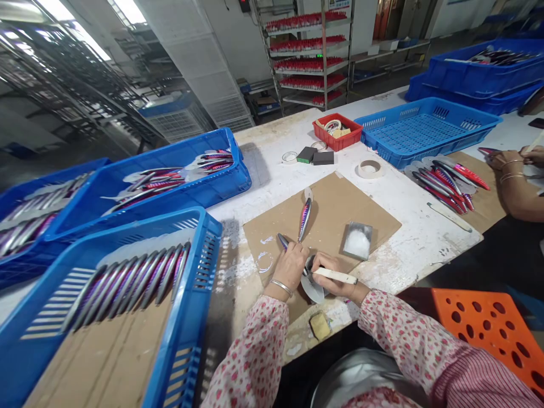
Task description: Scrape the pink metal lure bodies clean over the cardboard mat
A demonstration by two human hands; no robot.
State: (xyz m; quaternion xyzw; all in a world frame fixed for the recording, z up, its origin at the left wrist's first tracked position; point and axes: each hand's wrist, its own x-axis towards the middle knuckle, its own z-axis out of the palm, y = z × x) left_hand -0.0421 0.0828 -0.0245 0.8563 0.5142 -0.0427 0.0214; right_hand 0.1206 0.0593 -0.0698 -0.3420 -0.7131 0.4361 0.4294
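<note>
Nearest, just body-side of the fingers, a pale round plate [313, 291] ends the fishing lure [283, 242], gripped by the left hand [292, 264], its long axis slanting away leftward. Just right of that grip, the right hand [333, 287] clasps a white stick [338, 276]; fingers hide the lure's middle, so stick contact cannot be told. Beyond the left fingers, another lure [305, 219] lies on cardboard [344, 198].

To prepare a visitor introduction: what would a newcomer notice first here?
Likely the orange panel with holes, at lower right, and the rack of red pieces beyond the table. Then the blue basket of silver-purple pieces, at lower left, and, near the centre, the right hand holding a pale stick.
</note>
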